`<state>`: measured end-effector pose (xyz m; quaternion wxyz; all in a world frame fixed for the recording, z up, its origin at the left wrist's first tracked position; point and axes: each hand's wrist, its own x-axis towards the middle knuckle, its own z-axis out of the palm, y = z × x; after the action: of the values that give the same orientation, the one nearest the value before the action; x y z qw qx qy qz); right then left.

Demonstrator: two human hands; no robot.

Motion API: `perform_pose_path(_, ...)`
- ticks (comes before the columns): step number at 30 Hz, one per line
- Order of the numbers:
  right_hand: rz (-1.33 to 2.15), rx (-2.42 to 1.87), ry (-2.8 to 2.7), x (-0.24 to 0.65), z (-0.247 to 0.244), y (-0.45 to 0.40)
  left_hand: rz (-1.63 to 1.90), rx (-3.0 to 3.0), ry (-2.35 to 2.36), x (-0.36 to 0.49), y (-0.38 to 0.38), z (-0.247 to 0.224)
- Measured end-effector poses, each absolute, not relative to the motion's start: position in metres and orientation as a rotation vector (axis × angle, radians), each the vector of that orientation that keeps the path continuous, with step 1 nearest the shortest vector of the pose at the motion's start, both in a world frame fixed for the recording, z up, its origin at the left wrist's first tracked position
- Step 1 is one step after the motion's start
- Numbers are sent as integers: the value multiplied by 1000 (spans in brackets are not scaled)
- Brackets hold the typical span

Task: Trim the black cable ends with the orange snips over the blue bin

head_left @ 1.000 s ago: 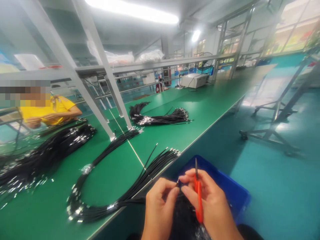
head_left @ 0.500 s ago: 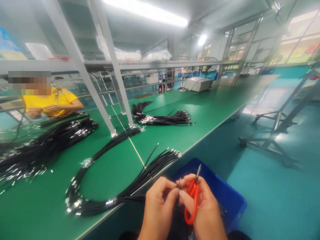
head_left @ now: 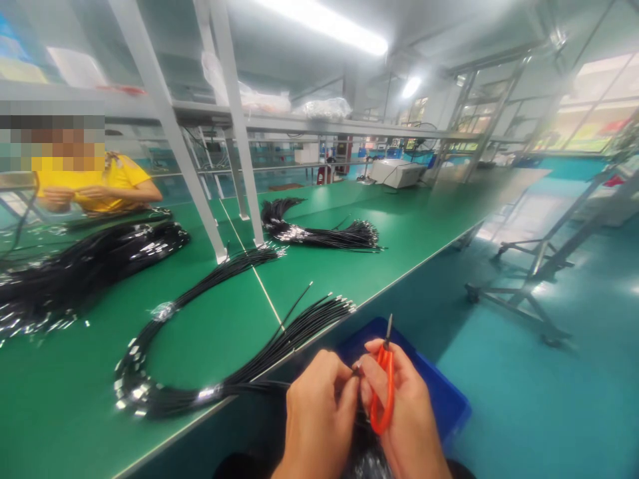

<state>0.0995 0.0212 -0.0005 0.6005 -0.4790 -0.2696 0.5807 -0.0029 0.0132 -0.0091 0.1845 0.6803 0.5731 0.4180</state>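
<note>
My left hand (head_left: pixel 322 406) is closed in a pinch on a small dark piece, apparently the end of a black cable (head_left: pixel 272 387) that runs behind it from the bench. My right hand (head_left: pixel 404 399) grips red-orange-handled scissors (head_left: pixel 383 399), their blades pointing up and together. Its thumb and fingertips meet the left fingertips around the same small dark end, mostly hidden by fingers. Left of my hands, a bundle of black cables (head_left: pixel 184 399) with pale tips curves in a U on the green bench top (head_left: pixel 210 352).
Another tied cable bundle (head_left: pixel 324 238) lies farther back, near the grey shelf posts (head_left: pixel 244 166). At left is a big cable heap (head_left: pixel 100 266), with a person in yellow (head_left: pixel 124 183) behind it. Below my hands sits a blue bin (head_left: pixel 444 406). A wheeled metal frame (head_left: pixel 534 266) stands right.
The view has shifted slightly. Both hands stay together at the cable end; the right thumb and fingers have shifted a little, and the scissors are turned slightly more upright.
</note>
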Motion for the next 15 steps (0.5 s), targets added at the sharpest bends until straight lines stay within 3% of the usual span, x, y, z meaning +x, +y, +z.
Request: perform_pose_path(15, 1014, -1242, -891, 99, -15, 18, 1113, 2080, 1802, 2, 12, -13)
